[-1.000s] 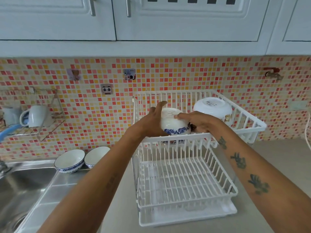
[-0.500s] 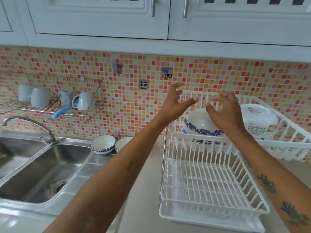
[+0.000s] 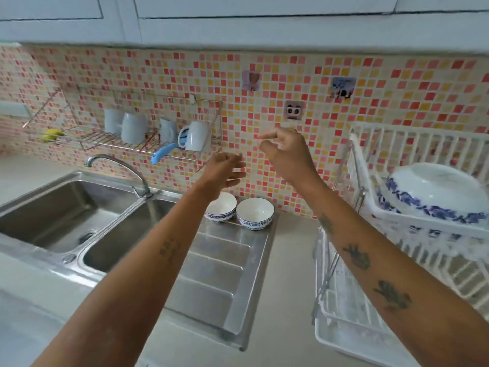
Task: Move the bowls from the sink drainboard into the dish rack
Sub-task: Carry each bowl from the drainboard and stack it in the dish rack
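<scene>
Standing upright on the drainboard (image 3: 225, 266) by the tiled wall, two small bowls (image 3: 254, 213) touch each other and await transfer. One larger blue-patterned bowl (image 3: 434, 193) already sits inverted in the upper tier of the dish rack (image 3: 412, 144); the lower tier appears empty. The left hand (image 3: 225, 168) and right hand (image 3: 287, 154) hover above the bowls, each grip loosely open and holding nothing.

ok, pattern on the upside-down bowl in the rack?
White with a blue floral band near the rim; head view.
</scene>
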Demonstrator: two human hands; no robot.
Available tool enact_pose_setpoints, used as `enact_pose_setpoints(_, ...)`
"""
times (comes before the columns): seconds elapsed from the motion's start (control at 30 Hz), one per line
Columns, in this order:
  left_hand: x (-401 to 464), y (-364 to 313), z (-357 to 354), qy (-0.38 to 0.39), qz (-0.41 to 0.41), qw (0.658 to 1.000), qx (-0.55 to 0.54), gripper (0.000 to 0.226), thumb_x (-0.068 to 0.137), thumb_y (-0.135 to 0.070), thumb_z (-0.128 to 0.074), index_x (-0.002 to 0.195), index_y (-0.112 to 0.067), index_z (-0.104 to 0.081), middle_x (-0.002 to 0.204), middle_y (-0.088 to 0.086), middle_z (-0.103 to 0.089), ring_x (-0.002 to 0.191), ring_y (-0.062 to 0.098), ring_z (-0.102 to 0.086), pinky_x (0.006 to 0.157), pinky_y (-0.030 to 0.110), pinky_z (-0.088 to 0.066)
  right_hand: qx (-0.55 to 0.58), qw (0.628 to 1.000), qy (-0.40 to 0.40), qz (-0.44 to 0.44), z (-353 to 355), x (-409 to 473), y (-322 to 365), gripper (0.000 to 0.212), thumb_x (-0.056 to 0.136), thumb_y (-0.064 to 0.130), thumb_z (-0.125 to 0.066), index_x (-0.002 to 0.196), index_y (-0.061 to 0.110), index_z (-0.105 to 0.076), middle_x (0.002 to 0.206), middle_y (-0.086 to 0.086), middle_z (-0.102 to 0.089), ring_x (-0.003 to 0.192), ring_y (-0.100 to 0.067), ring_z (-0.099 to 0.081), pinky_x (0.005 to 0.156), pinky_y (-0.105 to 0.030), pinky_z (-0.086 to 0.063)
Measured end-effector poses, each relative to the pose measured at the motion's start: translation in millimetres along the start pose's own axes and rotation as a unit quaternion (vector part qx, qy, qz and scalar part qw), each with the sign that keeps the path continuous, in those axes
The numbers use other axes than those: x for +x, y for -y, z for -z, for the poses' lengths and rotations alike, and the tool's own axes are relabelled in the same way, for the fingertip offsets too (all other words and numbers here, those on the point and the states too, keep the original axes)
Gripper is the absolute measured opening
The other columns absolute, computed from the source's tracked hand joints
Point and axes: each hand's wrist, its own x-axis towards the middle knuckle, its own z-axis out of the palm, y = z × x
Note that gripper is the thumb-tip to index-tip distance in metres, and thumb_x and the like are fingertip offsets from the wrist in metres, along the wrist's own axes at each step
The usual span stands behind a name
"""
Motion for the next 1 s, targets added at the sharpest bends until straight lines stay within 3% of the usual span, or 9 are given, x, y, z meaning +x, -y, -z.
enact_pose_setpoints(0.13, 29.9, 49.8, 38.4, -0.006, 0.112, 0.994, -0.008, 0.017, 0.097, -0.029, -0.054, 0.091, -0.015, -0.061, 0.099, 0.006, -0.067, 0.093, 0.028, -0.065, 0.088, 0.04, -0.051, 0.034, 0.985, 0.039, -0.164, -50.2, 27.3, -55.6, 0.031, 0.089, 0.024, -0.059, 0.101, -0.005, -0.065, 0.124, -0.011, -0.066, 0.116, -0.031, -0.061, 0.079, -0.031, -0.047)
enact_pose_setpoints(0.27, 58.5, 107.8, 55.1, 0.013, 0.223, 0.975, -0.016, 0.026, 0.097, -0.037, -0.052, 0.093, -0.012, -0.059, 0.093, 0.005, -0.064, 0.08, 0.02, -0.062, 0.069, 0.031, -0.051, 0.044, 0.948, 0.038, -0.312, -83.8, 44.7, -122.7, 0.02, 0.089, 0.015, -0.056, 0.106, 0.01, -0.062, 0.091, -0.009, -0.058, 0.073, -0.021, -0.052, 0.057, -0.024, -0.035)
enact_pose_setpoints(0.33, 70.9, 137.6, 54.9, 0.024, 0.269, 0.963, -0.006, 0.031, 0.097, -0.04, -0.05, 0.091, -0.011, -0.058, 0.087, 0.005, -0.061, 0.075, 0.019, -0.057, 0.067, 0.03, -0.048, 0.054, 0.922, 0.021, -0.382, -96.7, 48.4, -155.5, 0.019, 0.088, 0.011, -0.056, 0.107, 0.011, -0.059, 0.08, -0.005, -0.05, 0.073, -0.019, -0.046, 0.063, -0.027, -0.04)
enact_pose_setpoints(0.4, 85.0, 167.2, 48.5, 0.038, 0.293, 0.955, 0.022, 0.034, 0.097, -0.043, -0.049, 0.087, -0.012, -0.058, 0.089, 0.008, -0.058, 0.073, 0.02, -0.056, 0.069, 0.03, -0.046, 0.064, 0.894, 0.015, -0.443, -110.0, 47.9, -192.1, 0.03, 0.088, 0.012, -0.057, 0.117, 0.007, -0.053, 0.095, -0.007, -0.052, 0.091, -0.023, -0.052, 0.083, -0.036, -0.047)
enact_pose_setpoints(0.5, 102.7, 205.7, 31.7, 0.065, 0.316, 0.946, 0.04, 0.046, 0.096, -0.05, -0.048, 0.12, -0.012, -0.054, 0.11, 0.009, -0.052, 0.087, 0.025, -0.057, 0.083, 0.037, -0.047, 0.09, 0.852, -0.005, -0.516, -128.4, 42.5, -240.7, 0.046, 0.086, 0.02, -0.061, 0.128, 0.009, -0.046, 0.107, -0.005, -0.051, 0.099, -0.022, -0.052, 0.087, -0.036, -0.042)
enact_pose_setpoints(0.67, 129.1, 238.1, 18.2, 0.121, 0.379, 0.917, 0.005, 0.066, 0.091, -0.059, -0.048, 0.146, -0.023, -0.037, 0.137, 0.011, -0.044, 0.126, 0.036, -0.047, 0.085, 0.045, -0.047, 0.085, 0.838, -0.056, -0.536, -151.3, 46.5, -286.1, 0.058, 0.086, 0.024, -0.063, 0.136, 0.002, -0.041, 0.126, -0.013, -0.051, 0.115, -0.029, -0.052, 0.099, -0.044, -0.045)
enact_pose_setpoints(0.8, 160.7, 254.2, 21.5, 0.137, 0.399, 0.907, -0.004, 0.061, 0.093, -0.056, -0.049, 0.137, -0.014, -0.044, 0.114, 0.015, -0.057, 0.098, 0.031, -0.057, 0.076, 0.045, -0.048, 0.083, 0.841, -0.06, -0.531, -156.5, 62.4, -309.7, 0.064, 0.084, 0.026, -0.063, 0.139, 0.008, -0.034, 0.141, -0.012, -0.046, 0.124, -0.03, -0.049, 0.092, -0.043, -0.046)
enact_pose_setpoints(0.9, 175.5, 258.9, 13.2, 0.135, 0.425, 0.894, -0.034, 0.069, 0.095, -0.053, -0.046, 0.149, -0.012, -0.032, 0.147, 0.017, -0.042, 0.132, 0.039, -0.045, 0.096, 0.053, -0.044, 0.096, 0.838, -0.049, -0.535, -160.2, 69.2, -320.6, 0.06, 0.086, 0.022, -0.061, 0.139, 0.013, -0.035, 0.141, -0.009, -0.045, 0.123, -0.03, -0.049, 0.089, -0.046, -0.049)
enact_pose_setpoints(1.0, 179.5, 262.1, -3.3, 0.117, 0.449, 0.881, -0.092, 0.075, 0.096, -0.054, -0.042, 0.154, -0.013, -0.017, 0.159, 0.014, -0.026, 0.142, 0.039, -0.033, 0.108, 0.056, -0.036, 0.097, 0.835, -0.045, -0.54, -164.5, 67.8, -331.5, 0.052, 0.088, 0.014, -0.057, 0.136, 0.015, -0.037, 0.138, -0.009, -0.045, 0.122, -0.031, -0.048, 0.094, -0.051, -0.05)
